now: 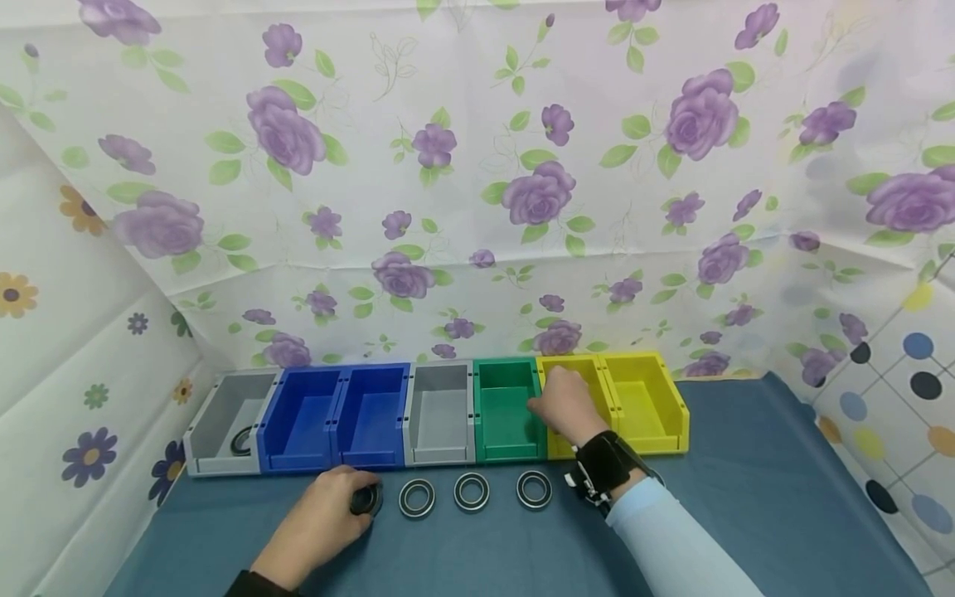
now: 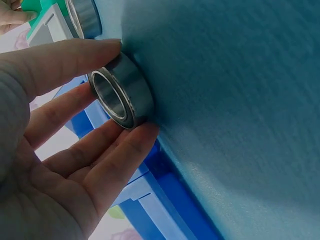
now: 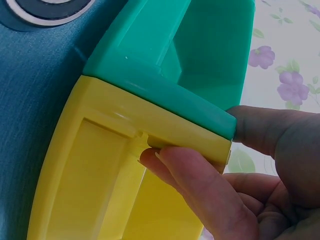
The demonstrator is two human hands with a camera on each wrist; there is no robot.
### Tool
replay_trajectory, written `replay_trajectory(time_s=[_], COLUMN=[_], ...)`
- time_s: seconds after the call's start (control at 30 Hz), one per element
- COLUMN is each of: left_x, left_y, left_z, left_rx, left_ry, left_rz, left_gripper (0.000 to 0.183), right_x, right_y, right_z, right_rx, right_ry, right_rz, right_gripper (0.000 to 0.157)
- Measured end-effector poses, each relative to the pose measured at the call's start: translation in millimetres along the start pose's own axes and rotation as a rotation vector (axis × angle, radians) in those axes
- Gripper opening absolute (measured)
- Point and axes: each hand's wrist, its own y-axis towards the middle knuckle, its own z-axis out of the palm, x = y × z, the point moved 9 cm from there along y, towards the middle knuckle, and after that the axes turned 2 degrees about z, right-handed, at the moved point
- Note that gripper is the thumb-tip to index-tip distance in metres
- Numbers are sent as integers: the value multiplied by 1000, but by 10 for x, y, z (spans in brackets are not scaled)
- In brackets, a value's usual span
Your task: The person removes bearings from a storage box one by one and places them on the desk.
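Note:
My left hand [image 1: 321,518] grips a metal ball bearing [image 2: 137,92] between thumb and fingertips. That bearing stands tilted on edge on the blue-green cloth, just in front of the blue bins [image 1: 298,463]. Over at the right, my right hand [image 1: 567,405] pinches the adjoining side walls of the green bin [image 3: 150,97] and a yellow bin [image 3: 65,165]. In the right wrist view its thumb lies on the green side and its fingers reach inside the yellow bin. Three more bearings, a left one [image 1: 417,498], a middle one [image 1: 472,492] and a right one [image 1: 534,490], lie flat in a row.
Another bearing [image 1: 241,441] sits in the far-left grey bin [image 1: 224,467]. A second grey bin [image 1: 438,456] stands between the blue and green ones; another yellow bin [image 1: 656,444] ends the row. Flowered sheeting [image 1: 477,207] hangs behind. Cloth [image 1: 746,481] covers the table.

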Motion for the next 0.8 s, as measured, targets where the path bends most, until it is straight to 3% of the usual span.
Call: replay_trajectory(time_s=[0.3,0.53,0.63,0.8], left_x=[-33,-67,-62,27], left_y=[-14,3,7,-8], left_z=[-71,-328,-495,-842], left_rx=[-25,-66,-118,-283], left_ry=[-15,-43,-37,-8], left_rz=[10,-9,21,63], left_gripper=[37,36,36,39], right_x=[1,-2,-5,2], right_y=[1,-3,0,-5], right_z=[-6,-20,-20,-14], right_rx=[0,-3,-4,-1], right_ry=[5,-4,-5,2], right_rz=[-3,0,-3,-4], right_gripper=[23,24,24,24])
